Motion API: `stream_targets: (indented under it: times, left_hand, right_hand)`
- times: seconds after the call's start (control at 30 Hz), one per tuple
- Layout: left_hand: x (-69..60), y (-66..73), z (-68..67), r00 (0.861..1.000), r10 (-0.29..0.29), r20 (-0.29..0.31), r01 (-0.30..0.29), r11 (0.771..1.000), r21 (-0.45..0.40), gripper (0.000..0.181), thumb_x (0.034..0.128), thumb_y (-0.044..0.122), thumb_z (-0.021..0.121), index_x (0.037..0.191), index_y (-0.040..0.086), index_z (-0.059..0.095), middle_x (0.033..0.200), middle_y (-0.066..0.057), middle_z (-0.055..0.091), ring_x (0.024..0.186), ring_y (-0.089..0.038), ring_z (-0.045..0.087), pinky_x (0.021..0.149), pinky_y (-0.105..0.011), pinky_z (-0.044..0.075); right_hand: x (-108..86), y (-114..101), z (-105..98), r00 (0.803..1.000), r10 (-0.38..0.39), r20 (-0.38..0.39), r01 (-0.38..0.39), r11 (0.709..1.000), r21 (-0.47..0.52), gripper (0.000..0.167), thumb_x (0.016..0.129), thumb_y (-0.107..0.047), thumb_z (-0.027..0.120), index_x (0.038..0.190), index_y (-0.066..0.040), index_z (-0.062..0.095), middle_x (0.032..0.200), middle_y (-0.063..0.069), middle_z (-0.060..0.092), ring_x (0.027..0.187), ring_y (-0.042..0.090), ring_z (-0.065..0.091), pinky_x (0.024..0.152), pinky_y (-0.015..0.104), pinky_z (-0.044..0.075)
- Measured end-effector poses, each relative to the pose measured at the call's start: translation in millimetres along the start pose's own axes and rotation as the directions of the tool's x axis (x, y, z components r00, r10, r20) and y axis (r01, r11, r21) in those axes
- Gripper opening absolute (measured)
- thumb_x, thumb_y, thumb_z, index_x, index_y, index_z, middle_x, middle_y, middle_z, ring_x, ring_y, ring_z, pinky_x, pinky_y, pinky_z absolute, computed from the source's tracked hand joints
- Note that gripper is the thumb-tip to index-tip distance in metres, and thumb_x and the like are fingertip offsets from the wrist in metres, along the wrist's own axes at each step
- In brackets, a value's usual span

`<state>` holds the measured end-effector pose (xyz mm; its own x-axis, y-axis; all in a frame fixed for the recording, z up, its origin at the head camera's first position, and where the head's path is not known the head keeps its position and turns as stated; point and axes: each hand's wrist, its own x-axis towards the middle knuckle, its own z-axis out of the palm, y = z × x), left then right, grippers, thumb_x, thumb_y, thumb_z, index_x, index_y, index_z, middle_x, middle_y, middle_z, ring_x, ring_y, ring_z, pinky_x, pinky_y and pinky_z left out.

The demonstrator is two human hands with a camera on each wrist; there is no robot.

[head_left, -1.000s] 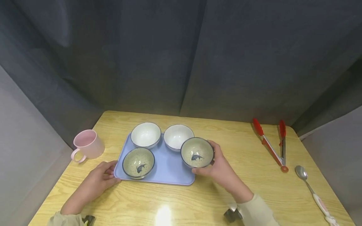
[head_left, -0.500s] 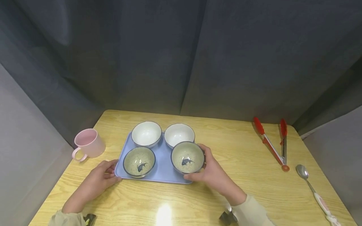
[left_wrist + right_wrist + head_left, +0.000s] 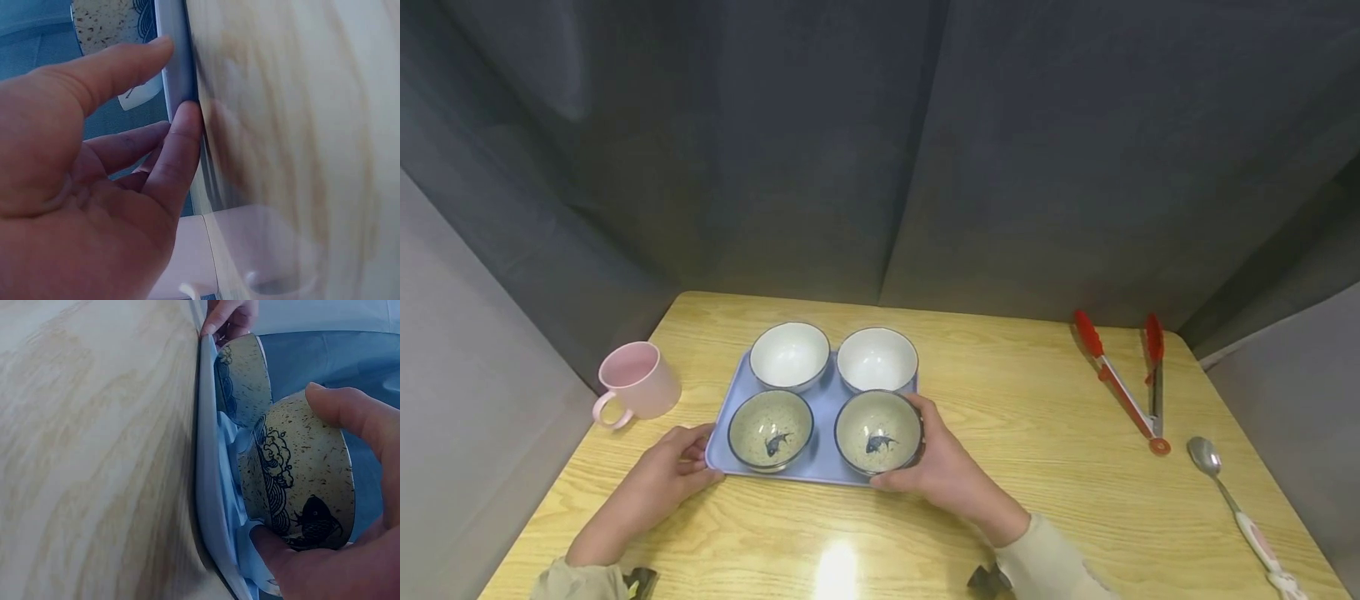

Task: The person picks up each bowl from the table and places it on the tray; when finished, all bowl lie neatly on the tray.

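My right hand (image 3: 951,475) grips a speckled green bowl (image 3: 877,429) with a dark fish painted inside. In the head view this bowl is over the front right of a blue tray (image 3: 823,442). Thumb and fingers spread round its outer wall in the right wrist view; whether its base touches the tray I cannot tell. A matching fish bowl (image 3: 771,429) stands on the tray's front left. Behind them are two bowls with white insides, one left (image 3: 789,356) and one right (image 3: 877,360). My left hand (image 3: 658,479) holds the tray's front left corner between thumb and fingers.
A pink mug (image 3: 643,387) stands left of the tray, its handle toward the front left. Far right on the wooden table (image 3: 1015,383) lie spread red-tipped tongs (image 3: 1126,396) and a spoon (image 3: 1232,508). A dark curtain (image 3: 880,150) hangs behind the table.
My right hand has carried the speckled bowl leftward and toward the front, from the tray's right edge to beside the other fish bowl. The left hand has kept its place at the corner.
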<state>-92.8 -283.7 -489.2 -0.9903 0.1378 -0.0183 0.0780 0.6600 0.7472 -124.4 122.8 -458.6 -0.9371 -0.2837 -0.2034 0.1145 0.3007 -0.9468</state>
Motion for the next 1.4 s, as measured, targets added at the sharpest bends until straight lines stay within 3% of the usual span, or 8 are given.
stream_targets:
  times: [0.23,0.63,1.03,1.2,1.4]
  left_hand:
    - [0.1,1.2,-1.2,1.000,-0.002,0.004,0.002,1.000,-0.001,0.069,0.0940,0.006,0.089,0.151,-0.015,0.057,0.119,-0.014,0.068,0.111,-0.022,0.071,0.098,-0.035,0.071]
    - [0.0,-2.5,0.3,1.000,0.005,-0.005,-0.005,1.000,-0.009,0.069,0.0934,0.006,0.090,0.151,-0.014,0.058,0.119,-0.014,0.068,0.109,-0.018,0.070,0.098,-0.036,0.071]
    - [0.0,-0.6,-0.5,1.000,-0.015,0.002,0.015,1.000,-0.005,0.069,0.0937,0.007,0.090,0.152,-0.013,0.058,0.120,-0.014,0.068,0.111,-0.022,0.072,0.098,-0.035,0.071]
    - [-0.1,-0.8,0.6,1.000,-0.010,-0.004,0.010,1.000,-0.007,0.069,0.0935,0.006,0.090,0.151,-0.015,0.058,0.120,-0.015,0.068,0.112,-0.024,0.071,0.098,-0.037,0.071]
    - [0.7,-2.0,0.8,1.000,-0.004,-0.007,0.004,1.000,-0.009,0.069,0.0933,0.005,0.090,0.151,-0.015,0.058,0.120,-0.015,0.068,0.111,-0.023,0.071,0.097,-0.034,0.071]
  right_hand:
    - [3.5,6,7,1.000,-0.022,0.006,0.022,1.000,-0.020,0.128,0.068,-0.016,0.108,0.171,-0.016,0.032,0.170,0.019,0.046,0.162,0.043,0.044,0.139,0.069,0.032]
    - [9.9,16,13,0.996,-0.077,0.053,0.080,0.995,-0.055,0.129,0.071,-0.020,0.107,0.172,-0.012,0.028,0.167,0.022,0.049,0.157,0.042,0.048,0.137,0.067,0.036]
    - [10.1,17,18,0.996,-0.093,0.009,0.093,0.993,-0.077,0.127,0.070,-0.021,0.108,0.172,-0.012,0.033,0.164,0.022,0.053,0.156,0.042,0.051,0.137,0.069,0.035]
    - [11.9,18,17,0.995,-0.090,0.029,0.092,0.993,-0.074,0.129,0.070,-0.020,0.107,0.173,-0.014,0.031,0.166,0.020,0.052,0.158,0.039,0.049,0.139,0.066,0.033]
    - [12.1,16,16,0.994,-0.095,0.046,0.098,0.993,-0.072,0.131,0.072,-0.020,0.107,0.175,-0.013,0.026,0.171,0.023,0.046,0.163,0.044,0.042,0.139,0.070,0.028]
